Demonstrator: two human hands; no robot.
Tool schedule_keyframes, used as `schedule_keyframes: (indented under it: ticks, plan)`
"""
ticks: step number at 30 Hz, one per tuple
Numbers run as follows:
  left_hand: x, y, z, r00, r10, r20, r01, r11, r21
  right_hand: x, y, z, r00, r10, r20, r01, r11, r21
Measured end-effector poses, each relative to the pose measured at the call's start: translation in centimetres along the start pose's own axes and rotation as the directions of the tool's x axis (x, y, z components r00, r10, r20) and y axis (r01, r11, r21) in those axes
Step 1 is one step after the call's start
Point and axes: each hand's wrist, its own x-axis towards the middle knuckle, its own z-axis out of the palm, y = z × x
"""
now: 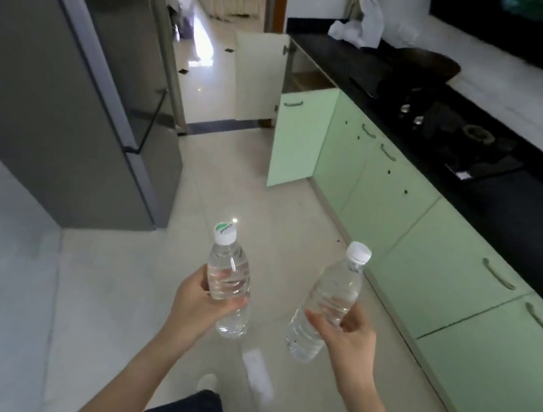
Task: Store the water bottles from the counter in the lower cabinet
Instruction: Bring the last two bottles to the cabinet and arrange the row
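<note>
**Item 1: left bottle**. Qty 1. Clear plastic, water-filled, white cap w/ green print. Held near upright in mid-air over the floor, in front of the body. Gripped round its lower-mid section by the left hand, w/ fingers wrapped tight on it.

**Item 2: right bottle**. Qty 1. Clear plastic, water-filled, plain white cap. Tilted, cap leaning to the right and away. Held in mid-air by the right hand, w/ fingers curled round the mid-section. The 2 bottles are kept apart, not touching.

**Item 3: lower cabinet**. Located at the far end of the green cabinet run, under the black tabletop. Both doors are open: a green door on the near side and a cream-faced door on the far side. Interior dim, so contents can't be made out. Well apart from both bottles.

**Misc.**
- The tabletop is loaded w/ a hob, a dark wok and a white plastic bag at the far end.
- A grey fridge is seen at left.
- A light shoe and a dark trouser leg are seen at the bottom edge.
</note>
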Motion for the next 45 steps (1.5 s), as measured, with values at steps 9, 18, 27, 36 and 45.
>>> schedule_keyframes:
  ticks: [9,18,27,36,45]
  plan:
    - [16.6,3.6,-11.1,0.980,0.002,-0.201,0.009,0.999,0.050,13.9,-6.2,16.6,0.990,-0.060,0.128,0.073,0.992,-0.103]
    - [32.9,5.0,-8.6,0.971,-0.027,-0.236,0.037,0.999,0.039,31.3,-8.6,23.5,0.984,-0.025,0.178,0.049,0.990,-0.133]
    - [52.1,13.8,-6.1,0.940,-0.004,-0.341,0.005,1.000,0.003,54.0,-16.3,32.5,0.935,-0.026,0.353,0.068,0.992,-0.108]
    - [69.5,14.7,-10.2,0.898,-0.059,-0.436,0.068,0.998,0.004,69.7,-17.3,44.9,0.892,-0.008,0.453,0.090,0.983,-0.160]
    - [92.2,19.6,-17.7,0.951,-0.025,-0.309,0.033,0.999,0.019,84.0,-21.8,59.4,0.925,-0.034,0.378,0.116,0.973,-0.197]
